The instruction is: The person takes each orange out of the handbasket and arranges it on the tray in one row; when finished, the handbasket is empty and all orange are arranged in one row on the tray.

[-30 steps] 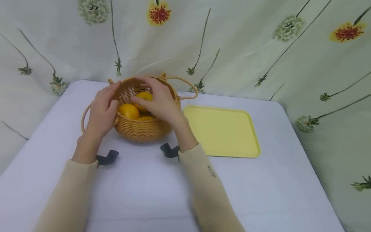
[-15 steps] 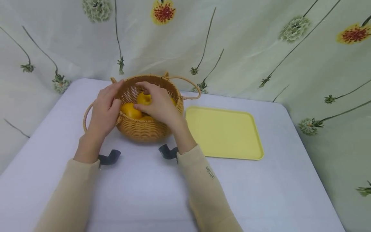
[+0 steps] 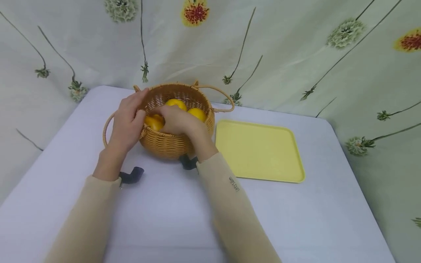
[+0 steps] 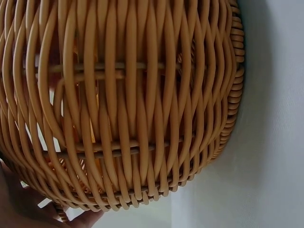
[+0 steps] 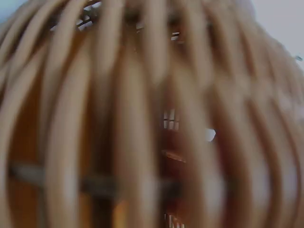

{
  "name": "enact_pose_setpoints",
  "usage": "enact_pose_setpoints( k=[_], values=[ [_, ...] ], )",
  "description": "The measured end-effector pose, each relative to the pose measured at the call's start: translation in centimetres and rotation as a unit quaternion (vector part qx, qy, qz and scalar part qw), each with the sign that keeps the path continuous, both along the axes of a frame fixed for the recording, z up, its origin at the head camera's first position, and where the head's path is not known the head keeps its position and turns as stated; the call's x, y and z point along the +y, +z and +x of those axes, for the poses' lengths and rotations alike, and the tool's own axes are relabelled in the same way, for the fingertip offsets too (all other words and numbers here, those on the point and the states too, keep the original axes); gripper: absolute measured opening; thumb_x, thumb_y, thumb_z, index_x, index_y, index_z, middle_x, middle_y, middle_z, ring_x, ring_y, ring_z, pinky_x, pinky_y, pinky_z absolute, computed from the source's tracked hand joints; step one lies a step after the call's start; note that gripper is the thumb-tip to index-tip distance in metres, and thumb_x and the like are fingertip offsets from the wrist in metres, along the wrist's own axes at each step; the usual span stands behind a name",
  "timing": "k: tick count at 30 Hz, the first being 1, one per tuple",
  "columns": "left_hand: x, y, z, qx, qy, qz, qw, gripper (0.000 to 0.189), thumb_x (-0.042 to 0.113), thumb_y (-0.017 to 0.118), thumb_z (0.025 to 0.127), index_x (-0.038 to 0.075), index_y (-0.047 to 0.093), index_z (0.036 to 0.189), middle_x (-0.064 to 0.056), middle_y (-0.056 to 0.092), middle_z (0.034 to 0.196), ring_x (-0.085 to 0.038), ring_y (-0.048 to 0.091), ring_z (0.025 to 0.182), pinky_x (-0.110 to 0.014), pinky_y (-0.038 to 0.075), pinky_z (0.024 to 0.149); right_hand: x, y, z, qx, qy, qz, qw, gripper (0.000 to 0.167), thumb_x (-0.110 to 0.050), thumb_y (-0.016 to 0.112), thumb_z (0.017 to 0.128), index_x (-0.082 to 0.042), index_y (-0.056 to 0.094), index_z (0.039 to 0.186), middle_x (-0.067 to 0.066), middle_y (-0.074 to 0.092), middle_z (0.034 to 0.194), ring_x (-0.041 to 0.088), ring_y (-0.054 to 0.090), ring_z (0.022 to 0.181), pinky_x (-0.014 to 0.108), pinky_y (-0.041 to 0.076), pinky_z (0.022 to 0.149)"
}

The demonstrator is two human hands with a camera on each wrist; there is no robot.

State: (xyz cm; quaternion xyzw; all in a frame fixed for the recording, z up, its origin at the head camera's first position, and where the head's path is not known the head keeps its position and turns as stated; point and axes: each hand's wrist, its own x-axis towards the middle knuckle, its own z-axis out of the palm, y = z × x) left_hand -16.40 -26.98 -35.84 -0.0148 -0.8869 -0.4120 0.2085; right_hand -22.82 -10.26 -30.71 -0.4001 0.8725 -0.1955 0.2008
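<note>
A round wicker basket stands at the back left of the table with several smooth yellow-orange fruits inside, their kind unclear. My left hand grips its left rim, thumb on the near side and fingers toward the back. In the left wrist view, woven wicker fills most of the picture, and part of the left hand shows at the lower left. My right hand reaches down inside against a fruit at the left; its fingertips are hidden. Two more fruits, one behind and one at right, lie beside it.
A yellow rectangular tray lies right of the basket. The basket's right loop handle juts toward the tray, and the left one hangs outward. A flower-print cloth hangs behind the white table.
My right hand has moved down, deeper into the basket, and uncovered the fruits behind and at right. The left hand stays on the rim. The whole head view has shifted slightly.
</note>
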Motion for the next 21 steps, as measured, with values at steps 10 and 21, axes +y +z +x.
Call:
enact_pose_setpoints(
  k=[10,21],
  values=[
    [0.0,0.3,-0.3,0.021,-0.003,0.000,0.9998,0.060,0.015,0.040,0.101,0.020,0.048,0.160,-0.007,0.048,0.164,-0.031,0.037,0.154,-0.053,0.030,0.128,-1.8,-0.1,-0.5,0.006,-0.022,0.069,0.9973,0.070,-0.015,0.060,0.105,-0.019,0.029,0.168,-0.002,0.040,0.169,0.015,0.039,0.154,0.029,0.029,0.128],
    [-0.1,-0.1,-0.2,0.017,-0.001,-0.002,0.9999,0.060,0.016,0.039,0.101,0.021,0.048,0.160,-0.008,0.047,0.164,-0.032,0.037,0.154,-0.054,0.028,0.129,-2.5,-0.2,-0.6,-0.009,-0.024,0.128,0.9914,0.073,-0.018,0.055,0.108,-0.021,0.018,0.171,-0.004,0.032,0.173,0.015,0.033,0.158,0.028,0.023,0.130]
  ],
)
